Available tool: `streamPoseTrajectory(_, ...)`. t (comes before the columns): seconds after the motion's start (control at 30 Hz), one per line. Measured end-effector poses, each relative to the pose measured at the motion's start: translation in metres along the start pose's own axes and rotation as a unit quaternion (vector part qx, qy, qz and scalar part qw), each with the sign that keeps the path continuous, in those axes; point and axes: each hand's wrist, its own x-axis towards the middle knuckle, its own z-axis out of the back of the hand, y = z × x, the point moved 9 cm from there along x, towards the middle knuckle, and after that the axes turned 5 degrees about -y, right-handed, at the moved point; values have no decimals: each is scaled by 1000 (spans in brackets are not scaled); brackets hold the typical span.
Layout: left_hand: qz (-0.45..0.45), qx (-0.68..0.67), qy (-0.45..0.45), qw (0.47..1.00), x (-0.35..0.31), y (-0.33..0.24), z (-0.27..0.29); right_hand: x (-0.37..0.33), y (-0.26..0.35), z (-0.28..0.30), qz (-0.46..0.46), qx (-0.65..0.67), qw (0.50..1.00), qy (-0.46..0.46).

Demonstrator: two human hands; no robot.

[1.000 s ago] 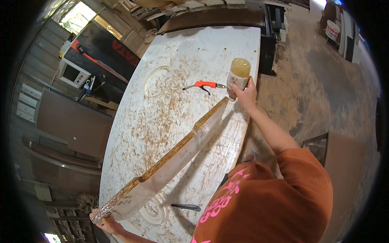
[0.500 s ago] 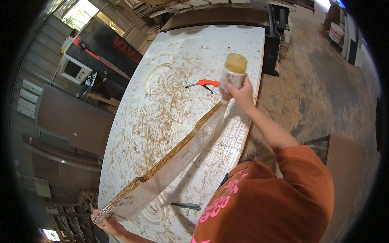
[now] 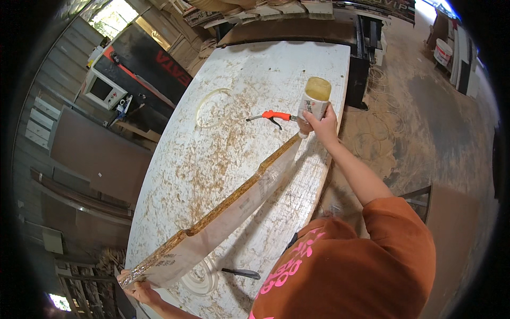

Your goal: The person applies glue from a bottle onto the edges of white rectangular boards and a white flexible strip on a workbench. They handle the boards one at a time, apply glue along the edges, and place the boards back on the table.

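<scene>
A long board [image 3: 234, 223] with a pale, film-covered face stands on edge across the worktable, its rough brown chipboard edge facing up and stepped in two places. At the near left end, my left hand [image 3: 141, 290] grips the board's corner, fingers closed around it. My right hand [image 3: 324, 126] is wrapped around a glue bottle [image 3: 317, 95], turned upside down with yellowish contents showing at its raised base. The bottle's nozzle points down at the board's far end; whether it touches the edge I cannot tell. Just left of the bottle lies a red air blow gun [image 3: 276, 115].
Wood shavings litter the white worktable [image 3: 287, 58]. A roll of pale edge banding [image 3: 212, 276] and a black-handled tool [image 3: 241, 273] lie nearer me, beside the board. Farther off is a loose banding loop [image 3: 199, 109]. A white bucket [image 3: 442, 51] stands far right.
The view has shifted slightly. My right hand and the bottle have moved a little to the right, near the board's far end. My left hand keeps its grip on the board.
</scene>
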Motion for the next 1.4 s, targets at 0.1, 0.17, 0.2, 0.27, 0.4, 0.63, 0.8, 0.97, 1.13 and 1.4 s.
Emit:
streamPoseTrajectory(0.1, 15, -3, -33, 999, -4, 7, 7, -1, 2, -1, 17, 0, 1000, 15)
streamPoseTrajectory(0.17, 24, -3, -37, 999, -5, 8, 11, -1, 4, 0, 25, -1, 1000, 15)
streamPoseTrajectory(0.2, 25, -5, -20, 999, -7, 9, 11, 4, 2, 9, 15, -36, 999, -32)
streamPoseTrajectory(0.27, 27, -24, 12, 999, -11, 14, 11, 11, -8, 10, -20, -138, 990, -34)
streamPoseTrajectory(0.4, 55, -85, -65, 993, -29, 43, 43, 30, -18, -5, 13, -15, 1000, 13)
streamPoseTrajectory(0.63, 37, -78, 26, 996, -52, 59, 58, 8, -43, 16, 15, -84, 992, -90)
streamPoseTrajectory(0.8, 195, -52, -152, 967, -97, 74, 77, -24, -80, 36, -77, 47, 995, -32)
streamPoseTrajectory(0.97, 262, -82, -163, 948, -133, 81, 54, -140, -140, 22, -427, 210, 879, 37)
streamPoseTrajectory(1.13, 355, -132, -192, 906, -172, 109, 42, -300, -123, 5, -674, 241, 670, 197)
streamPoseTrajectory(1.4, 547, -204, -99, 806, -222, 143, 43, -375, -83, -47, -688, 269, 610, 289)
